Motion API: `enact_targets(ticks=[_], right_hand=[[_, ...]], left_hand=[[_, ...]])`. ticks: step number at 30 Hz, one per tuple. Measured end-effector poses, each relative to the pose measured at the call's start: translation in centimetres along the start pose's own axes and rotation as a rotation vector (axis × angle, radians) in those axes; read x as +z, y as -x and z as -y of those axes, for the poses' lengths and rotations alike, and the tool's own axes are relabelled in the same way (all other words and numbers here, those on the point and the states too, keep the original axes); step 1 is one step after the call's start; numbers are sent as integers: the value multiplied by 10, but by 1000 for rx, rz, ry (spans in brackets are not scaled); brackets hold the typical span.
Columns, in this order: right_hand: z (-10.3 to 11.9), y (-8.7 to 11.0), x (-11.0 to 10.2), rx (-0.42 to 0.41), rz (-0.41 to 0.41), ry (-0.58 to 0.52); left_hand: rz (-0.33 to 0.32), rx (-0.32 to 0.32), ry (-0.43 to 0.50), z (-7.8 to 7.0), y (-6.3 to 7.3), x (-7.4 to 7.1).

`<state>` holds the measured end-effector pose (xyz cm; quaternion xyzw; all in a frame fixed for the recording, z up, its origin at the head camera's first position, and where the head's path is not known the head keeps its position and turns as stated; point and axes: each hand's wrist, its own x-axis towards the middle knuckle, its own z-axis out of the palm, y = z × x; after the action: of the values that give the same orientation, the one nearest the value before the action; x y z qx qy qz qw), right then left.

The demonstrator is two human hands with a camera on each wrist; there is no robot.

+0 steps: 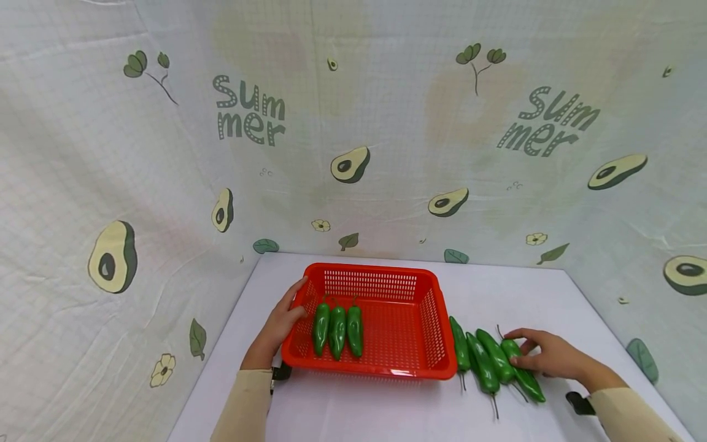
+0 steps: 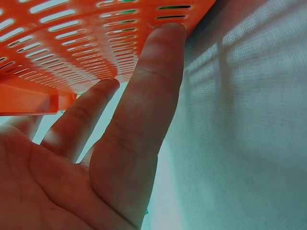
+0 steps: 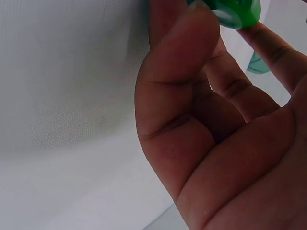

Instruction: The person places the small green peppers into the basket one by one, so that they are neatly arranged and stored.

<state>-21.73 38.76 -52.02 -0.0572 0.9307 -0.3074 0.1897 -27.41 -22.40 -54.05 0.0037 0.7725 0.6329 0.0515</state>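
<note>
My left hand [image 1: 280,323] rests against the left side of a red plastic basket [image 1: 386,370]. In the left wrist view its straight fingers touch the slotted wall of the basket [image 2: 81,62]. Three glossy green chili peppers [image 1: 337,331] lie side by side in the basket's left part, stems toward the back. To the right of the basket, my right hand [image 1: 552,354] pinches the rightmost green chili pepper [image 1: 529,383] of a small group on the table. That pepper [image 3: 240,12] shows partly at the top of the right wrist view, behind curled fingers.
Several green chili peppers [image 1: 482,363] lie close together between the basket and my right hand, the leftmost pepper [image 1: 459,347] right at the basket's side. A white-covered table [image 1: 364,411] stands against a printed fabric backdrop [image 1: 386,123] that encloses it at the back and sides.
</note>
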Motion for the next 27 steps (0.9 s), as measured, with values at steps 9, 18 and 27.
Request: enact_targets(ticks=[9,18,27], right_hand=[[-4,-1,2,16,2,0],[-2,-1,4,13,-23,50],[-5,0,4,-19,-35,70]], left_hand=[[-1,-2,-2,2,-1,0],[4,-8,4,-1,0,-1],[12,-10,21,-2,0,0]])
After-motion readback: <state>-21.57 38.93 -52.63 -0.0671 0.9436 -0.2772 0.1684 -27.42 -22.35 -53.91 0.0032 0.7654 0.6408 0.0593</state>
